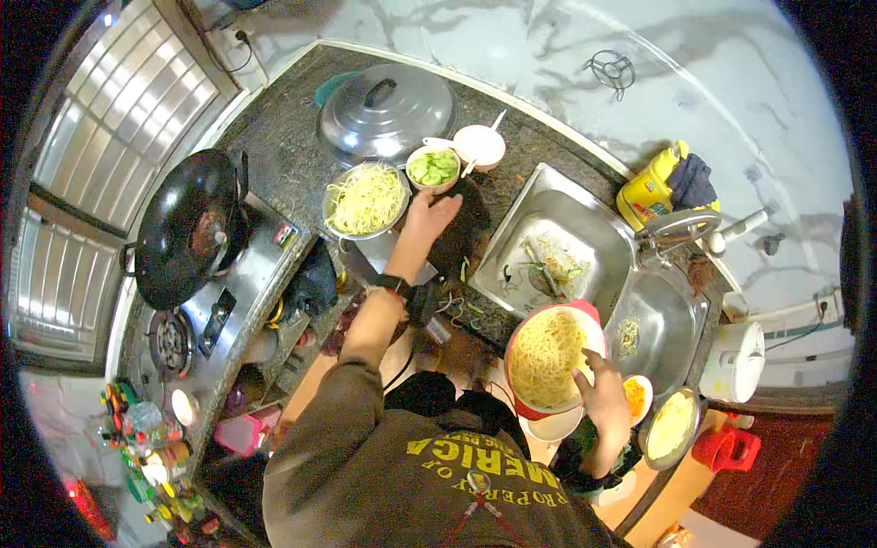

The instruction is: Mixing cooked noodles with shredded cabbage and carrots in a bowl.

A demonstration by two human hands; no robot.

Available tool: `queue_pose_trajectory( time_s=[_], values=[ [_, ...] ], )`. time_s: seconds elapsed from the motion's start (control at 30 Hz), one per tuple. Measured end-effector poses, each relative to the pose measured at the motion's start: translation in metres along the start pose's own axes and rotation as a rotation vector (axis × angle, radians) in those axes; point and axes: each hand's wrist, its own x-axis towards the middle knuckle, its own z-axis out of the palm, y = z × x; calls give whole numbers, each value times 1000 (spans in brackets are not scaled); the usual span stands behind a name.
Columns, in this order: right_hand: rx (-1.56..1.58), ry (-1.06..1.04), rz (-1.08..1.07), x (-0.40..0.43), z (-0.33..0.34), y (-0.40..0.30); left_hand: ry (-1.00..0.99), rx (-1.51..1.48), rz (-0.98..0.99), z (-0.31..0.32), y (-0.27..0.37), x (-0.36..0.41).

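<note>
My left hand (435,211), with a dark watch on its wrist, is at the near edge of a small bowl of sliced green vegetable (433,168); whether it touches the bowl is unclear. A bowl of pale shredded strips (366,200) stands just left of it. My right hand (603,390) is over the right rim of a red and white pot of noodles (548,356), fingers apart, fingertips close to the noodles. Beside that hand are a small bowl of orange shreds (637,399) and a metal bowl of pale yellow food (673,425).
A steel double sink (558,240) holds vegetable scraps. A large domed metal lid (390,113) and a white bowl with utensils (479,146) stand at the back. A black wok (188,233) sits on the stove at left; bottles (154,452) crowd the lower left.
</note>
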Motion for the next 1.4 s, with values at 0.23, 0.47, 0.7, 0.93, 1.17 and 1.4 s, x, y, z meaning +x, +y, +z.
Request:
queue_pose_trajectory(
  time_s=[0.23, 0.47, 0.7, 0.93, 1.17, 1.4],
  values=[
    [11, 92, 136, -14, 12, 3, 249, 142, 204, 30, 1, 19],
    [14, 115, 154, -16, 16, 3, 666, 105, 123, 50, 4, 13],
    [85, 119, 123, -7, 18, 10, 769, 73, 262, 28, -6, 27],
    [52, 25, 140, 9, 17, 5, 693, 381, 347, 40, -13, 8],
    [23, 55, -261, 55, 20, -9, 496, 439, 293, 62, -10, -25],
    [352, 333, -289, 149, 76, -37, 122, 417, 199, 98, -22, -65]
  ],
)
